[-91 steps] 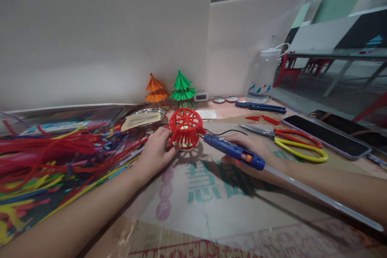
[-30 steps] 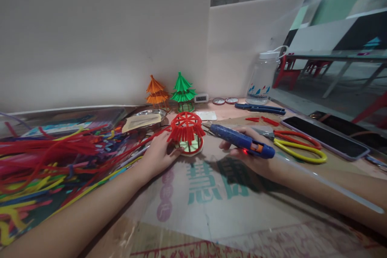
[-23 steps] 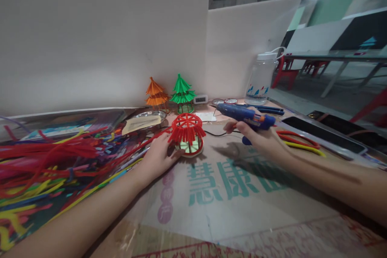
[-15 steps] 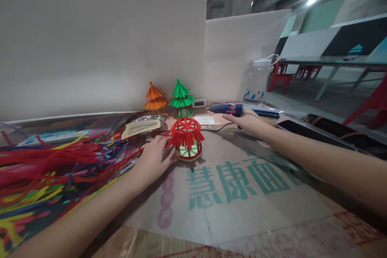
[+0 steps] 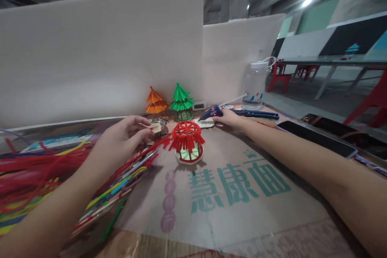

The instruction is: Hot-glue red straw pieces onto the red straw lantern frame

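A small red straw pavilion [image 5: 186, 141] on a pale green round base stands alone on the cardboard sheet [image 5: 242, 193]. My left hand [image 5: 122, 137] hovers to its left above the colourful straws [image 5: 36, 169], fingers loosely curled and apart, holding nothing; a small metal dish [image 5: 158, 123] lies just beyond its fingertips. My right hand [image 5: 228, 117] reaches to the back of the table and rests on the blue glue gun [image 5: 211, 112], which lies by the wall with its clear glue stick pointing up and right.
Orange [image 5: 155, 100] and green [image 5: 181, 97] straw pavilions stand against the white partition. A clear plastic jar [image 5: 255, 86], a blue tool [image 5: 256, 114] and a dark phone [image 5: 317, 139] lie on the right. A small white timer [image 5: 198, 106] sits by the wall.
My right hand carried the glue gun from beside the red pavilion to the back of the table. My left hand let go of the red pavilion and lifted away to the left.
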The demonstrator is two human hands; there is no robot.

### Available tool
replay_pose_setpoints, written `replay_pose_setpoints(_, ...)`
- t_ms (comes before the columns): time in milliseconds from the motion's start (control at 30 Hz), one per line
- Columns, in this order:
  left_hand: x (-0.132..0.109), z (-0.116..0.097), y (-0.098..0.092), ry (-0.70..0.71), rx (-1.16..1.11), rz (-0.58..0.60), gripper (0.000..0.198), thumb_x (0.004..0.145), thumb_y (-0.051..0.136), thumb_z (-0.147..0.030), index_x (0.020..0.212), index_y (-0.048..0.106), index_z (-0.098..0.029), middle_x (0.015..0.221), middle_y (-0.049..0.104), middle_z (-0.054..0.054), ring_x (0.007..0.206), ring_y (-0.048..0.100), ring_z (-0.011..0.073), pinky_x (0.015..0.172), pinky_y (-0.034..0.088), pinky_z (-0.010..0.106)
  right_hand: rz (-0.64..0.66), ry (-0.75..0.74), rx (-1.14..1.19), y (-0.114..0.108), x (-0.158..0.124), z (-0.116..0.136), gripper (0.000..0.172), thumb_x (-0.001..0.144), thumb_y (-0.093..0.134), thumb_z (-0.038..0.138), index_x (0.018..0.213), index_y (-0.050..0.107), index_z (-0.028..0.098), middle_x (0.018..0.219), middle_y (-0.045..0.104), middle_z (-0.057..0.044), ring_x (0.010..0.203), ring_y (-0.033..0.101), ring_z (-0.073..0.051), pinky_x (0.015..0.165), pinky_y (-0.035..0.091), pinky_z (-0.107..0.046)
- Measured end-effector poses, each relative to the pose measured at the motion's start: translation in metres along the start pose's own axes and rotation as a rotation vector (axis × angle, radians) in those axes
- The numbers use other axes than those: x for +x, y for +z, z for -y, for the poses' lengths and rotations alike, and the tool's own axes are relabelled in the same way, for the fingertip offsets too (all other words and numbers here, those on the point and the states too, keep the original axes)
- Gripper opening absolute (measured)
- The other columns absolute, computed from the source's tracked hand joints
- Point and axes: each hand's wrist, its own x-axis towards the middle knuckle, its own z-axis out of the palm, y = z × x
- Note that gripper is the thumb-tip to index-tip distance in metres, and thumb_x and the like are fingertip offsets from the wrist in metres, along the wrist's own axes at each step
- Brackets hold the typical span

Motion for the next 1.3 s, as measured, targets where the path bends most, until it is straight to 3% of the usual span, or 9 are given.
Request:
replay_pose_setpoints(233, -0.027, -0.038, 0.017, 0.094, -0.333, 0.109, 0.030, 0.080, 0.075, -0.041, 0.102, 0.069, -0.021, 0.100, 0.080, 0.007, 0.094, 0.078, 0.0237, 0.087, 0.066, 0.039, -0.026, -0.143, -0.191, -0.021, -0.023, -0.011, 0.056, 0.092, 0.068, 0.038, 0.136, 0.061, 0.004, 0.134, 0.067, -0.027, 0.119, 0.064, -0.035, 0.096, 0.047, -0.037)
replay_pose_setpoints(367, -0.037, -0.043, 0.027, 0.127, -0.414, 0.114, 0.027, 0.083, 0.073, -0.031, 0.108, 0.071, -0.021, 0.105, 0.080, 0.005, 0.096, 0.078, 0.0217, 0.090, 0.066, 0.038, -0.089, -0.252, -0.264, -0.047, -0.057, -0.001, 0.038, 0.091, 0.065, 0.024, 0.124, 0.069, 0.006, 0.128, 0.069, -0.025, 0.124, 0.060, -0.037, 0.107, 0.039, -0.044)
replay_pose_setpoints(467, -0.045, -0.045, 0.036, 0.191, -0.420, 0.104, 0.022, 0.084, 0.071, -0.028, 0.105, 0.074, -0.021, 0.098, 0.081, 0.003, 0.090, 0.078, 0.0194, 0.088, 0.066, 0.035, -0.147, -0.428, -0.178, -0.060, -0.097, 0.028, 0.029, 0.100, 0.053, 0.032, 0.108, 0.075, 0.016, 0.111, 0.076, -0.016, 0.105, 0.067, -0.030, 0.092, 0.046, -0.040)
replay_pose_setpoints(567, -0.053, -0.046, 0.044, 0.259, -0.342, 0.101, 0.017, 0.089, 0.067, -0.027, 0.101, 0.077, -0.022, 0.093, 0.081, 0.002, 0.086, 0.077, 0.0181, 0.083, 0.066, 0.032, 0.008, -0.607, 0.089, -0.059, -0.138, 0.064, 0.030, 0.102, 0.052, 0.040, 0.102, 0.075, 0.021, 0.093, 0.077, -0.007, 0.079, 0.066, -0.020, 0.071, 0.046, -0.030)
replay_pose_setpoints(633, -0.057, -0.045, 0.048, 0.301, -0.288, 0.116, 0.017, 0.091, 0.064, -0.028, 0.100, 0.078, -0.023, 0.093, 0.081, 0.003, 0.085, 0.077, 0.0179, 0.081, 0.065, 0.030, 0.140, -0.661, 0.194, -0.051, -0.157, 0.084, 0.028, 0.101, 0.054, 0.041, 0.102, 0.075, 0.022, 0.087, 0.076, -0.005, 0.073, 0.064, -0.017, 0.066, 0.044, -0.027)
replay_pose_setpoints(733, -0.061, -0.042, 0.054, 0.346, -0.242, 0.160, 0.020, 0.094, 0.062, -0.029, 0.102, 0.079, -0.025, 0.097, 0.082, 0.003, 0.086, 0.077, 0.0175, 0.081, 0.064, 0.029, 0.219, -0.633, 0.333, -0.033, -0.168, 0.096, 0.023, 0.099, 0.058, 0.037, 0.095, 0.074, 0.021, 0.082, 0.074, -0.004, 0.071, 0.062, -0.016, 0.063, 0.042, -0.026)
replay_pose_setpoints(900, -0.063, -0.033, 0.065, 0.333, -0.234, 0.190, 0.020, 0.095, 0.061, -0.030, 0.101, 0.079, -0.025, 0.095, 0.081, 0.003, 0.085, 0.076, 0.0181, 0.079, 0.063, 0.030, 0.263, -0.550, 0.465, -0.010, -0.166, 0.091, 0.024, 0.097, 0.056, 0.034, 0.087, 0.069, 0.017, 0.078, 0.069, -0.004, 0.070, 0.059, -0.016, 0.063, 0.042, -0.027)
replay_pose_setpoints(1033, -0.065, -0.026, 0.071, 0.374, -0.185, 0.212, 0.020, 0.095, 0.058, -0.026, 0.098, 0.078, -0.024, 0.094, 0.080, 0.005, 0.085, 0.074, 0.0183, 0.078, 0.061, 0.030, 0.310, -0.503, 0.539, -0.003, -0.168, 0.088, 0.026, 0.096, 0.055, 0.037, 0.086, 0.067, 0.017, 0.077, 0.067, -0.004, 0.071, 0.059, -0.016, 0.065, 0.043, -0.027)
replay_pose_setpoints(1300, -0.067, -0.024, 0.071, 0.355, -0.172, 0.343, 0.023, 0.092, 0.058, -0.016, 0.104, 0.076, -0.026, 0.094, 0.077, 0.002, 0.085, 0.071, 0.0160, 0.077, 0.058, 0.027, 0.565, -0.425, 0.819, 0.007, -0.174, 0.087, 0.016, 0.091, 0.055, 0.026, 0.076, 0.057, 0.019, 0.067, 0.056, 0.003, 0.061, 0.052, -0.011, 0.056, 0.042, -0.021)
